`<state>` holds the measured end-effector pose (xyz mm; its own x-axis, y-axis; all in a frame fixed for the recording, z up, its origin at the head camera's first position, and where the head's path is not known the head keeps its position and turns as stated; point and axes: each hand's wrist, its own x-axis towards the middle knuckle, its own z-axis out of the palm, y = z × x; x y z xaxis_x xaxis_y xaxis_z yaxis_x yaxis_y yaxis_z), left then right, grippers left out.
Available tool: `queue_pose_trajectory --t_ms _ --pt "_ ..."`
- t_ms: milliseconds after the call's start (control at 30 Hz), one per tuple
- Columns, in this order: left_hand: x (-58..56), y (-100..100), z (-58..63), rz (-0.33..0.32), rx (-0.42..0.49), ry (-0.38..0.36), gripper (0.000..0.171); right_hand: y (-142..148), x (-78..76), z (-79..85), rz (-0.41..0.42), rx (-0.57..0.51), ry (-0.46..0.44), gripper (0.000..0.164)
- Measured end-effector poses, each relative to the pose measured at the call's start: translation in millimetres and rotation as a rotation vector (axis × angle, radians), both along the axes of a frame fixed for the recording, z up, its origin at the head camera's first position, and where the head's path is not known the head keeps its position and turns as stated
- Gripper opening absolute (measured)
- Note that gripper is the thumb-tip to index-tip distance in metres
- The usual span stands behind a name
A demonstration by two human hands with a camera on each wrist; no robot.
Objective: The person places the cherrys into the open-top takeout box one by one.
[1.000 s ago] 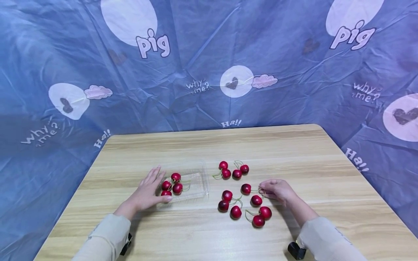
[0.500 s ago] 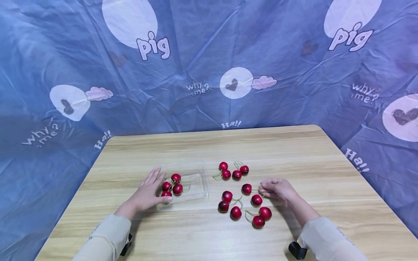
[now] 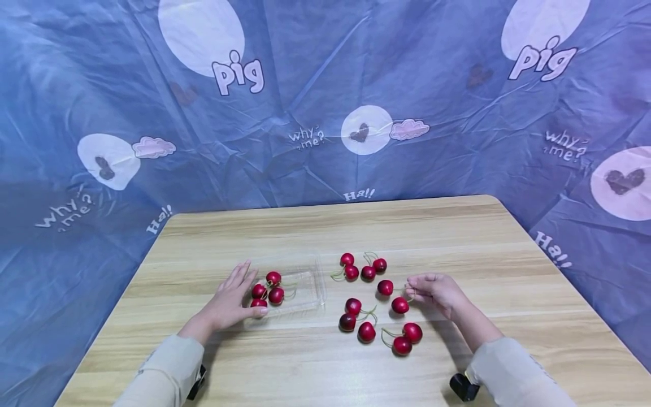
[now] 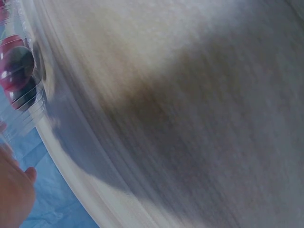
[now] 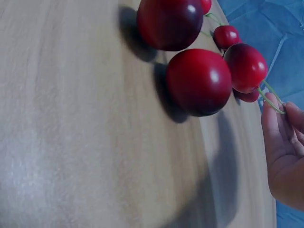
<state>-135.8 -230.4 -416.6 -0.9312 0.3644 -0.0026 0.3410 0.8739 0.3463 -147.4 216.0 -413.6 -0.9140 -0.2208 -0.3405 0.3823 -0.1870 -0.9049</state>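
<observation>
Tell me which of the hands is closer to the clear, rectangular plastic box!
Left. The left hand is at the left end of the box. The right hand is farther off, to the box's right, pinching thin green stems of two round red cherries.

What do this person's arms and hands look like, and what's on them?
The left hand and right hand are ungloved. The left sleeve and right sleeve are pale off-white, with faint markings too small to read. A black device shows by the left cuff, another black device by the right.
</observation>
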Motion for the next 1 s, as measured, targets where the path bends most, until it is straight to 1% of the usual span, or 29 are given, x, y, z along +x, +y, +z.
queue_pose_trajectory --t_ms 200,433,600,867,1000 --pt "-0.5 0.2 -0.7 0.005 0.010 -0.005 0.092 -4.9 -0.3 6.4 0.007 -0.030 0.037 0.014" --pt "-0.2 0.0 -3.3 0.008 0.013 -0.002 0.091 -15.6 -0.6 12.5 0.017 -0.036 0.087 0.012" --pt "0.0 0.4 -3.8 0.008 0.016 0.004 0.091 -27.9 -1.2 15.5 0.012 -0.079 0.082 0.011" --pt "-0.2 1.4 -4.0 0.004 0.021 0.007 0.091 -43.4 -5.5 19.1 0.016 -0.092 0.076 0.011" --pt "-0.4 1.2 -3.5 0.000 0.024 0.017 0.091 -52.9 -7.7 22.0 0.012 -0.115 0.078 0.013"
